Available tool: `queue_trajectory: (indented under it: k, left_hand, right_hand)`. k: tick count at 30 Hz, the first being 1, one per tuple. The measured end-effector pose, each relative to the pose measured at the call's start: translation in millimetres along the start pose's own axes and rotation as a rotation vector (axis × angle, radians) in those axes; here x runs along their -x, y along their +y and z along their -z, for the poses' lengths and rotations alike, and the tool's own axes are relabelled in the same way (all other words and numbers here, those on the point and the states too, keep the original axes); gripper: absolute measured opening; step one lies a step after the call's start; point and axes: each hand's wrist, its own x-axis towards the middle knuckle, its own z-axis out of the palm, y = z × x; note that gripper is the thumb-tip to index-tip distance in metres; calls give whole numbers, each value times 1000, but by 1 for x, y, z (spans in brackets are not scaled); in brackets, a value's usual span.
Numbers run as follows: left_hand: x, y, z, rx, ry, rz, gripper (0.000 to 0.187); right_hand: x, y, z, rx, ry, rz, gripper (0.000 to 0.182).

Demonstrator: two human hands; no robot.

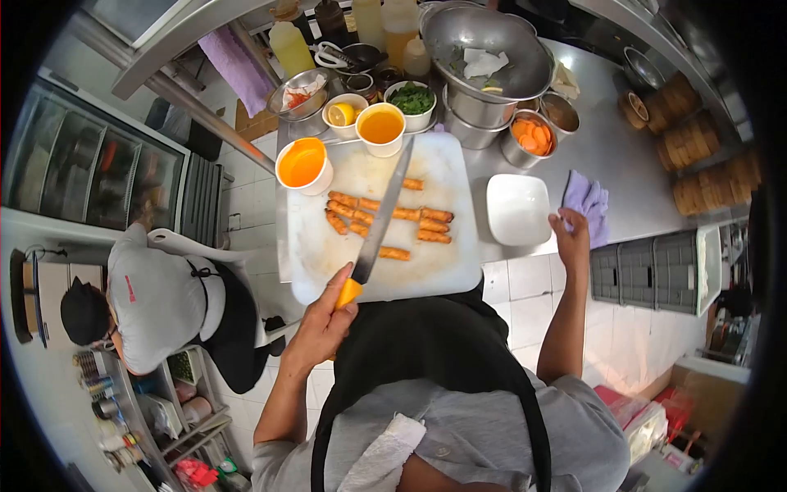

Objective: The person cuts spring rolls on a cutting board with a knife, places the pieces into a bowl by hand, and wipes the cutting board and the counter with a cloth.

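Note:
My left hand is wrapped round the yellow handle of a long knife, whose blade slants up over the white cutting board. Several browned, cut roll pieces lie on the board around and beneath the blade. To the board's right is a white square bowl, with nothing in it. My right hand is at the bowl's right edge, fingers bent together, beside a purple cloth; whether the fingertips grip the rim is too small to tell.
Cups of orange sauce and yellow sauce stand at the board's far edge. Behind are chopped greens, sliced carrots and a large steel bowl. A co-worker bends at the left.

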Motion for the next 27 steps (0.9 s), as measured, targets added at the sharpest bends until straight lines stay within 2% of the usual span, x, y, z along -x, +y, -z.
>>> queue_trajectory:
  k: [1, 2, 4, 7, 8, 9, 12, 13, 16, 20, 24, 27]
  left_hand:
    - [-8, 10, -22, 33, -8, 57, 63]
    - [-20, 11, -47, 16, 26, 14, 63]
    - [-42, 4, -100, -55, 117, -87, 62]
    - [-76, -1, -175, -221, 292, -245, 60]
    - [-84, -1, -197, -254, 349, -278, 60]
    - [-88, 16, -213, -210, 327, -121, 63]
    - [-109, 4, -255, -319, 461, -121, 64]
    - [-116, -2, -263, -362, 541, -194, 62]
    - [-127, -5, -276, -436, 616, -70, 57]
    - [-148, -4, -273, -547, 689, -50, 54]
    - [-162, -3, -258, -709, 757, -118, 45]
    - [-157, 0, -245, -636, 888, -297, 35]
  right_hand:
    - [-7, 19, 3, 28, -13, -7, 36]
    - [-16, 38, 2, 51, -61, 3, 33]
    - [-29, 51, -2, 27, -140, 178, 29]
    - [-42, 57, -3, -63, -430, 66, 29]
    - [-46, 60, -3, -51, -481, 93, 30]
    - [-49, 66, -4, -36, -530, 127, 31]
    - [-57, 69, -1, -44, -617, 163, 30]
    - [-58, 71, -1, -51, -635, 167, 29]
    - [-62, 70, -1, -59, -681, 172, 27]
    - [-57, 73, 0, -82, -696, 217, 30]
    - [-52, 75, -7, -138, -685, 269, 30]
    - [-46, 70, -10, -161, -674, 271, 28]
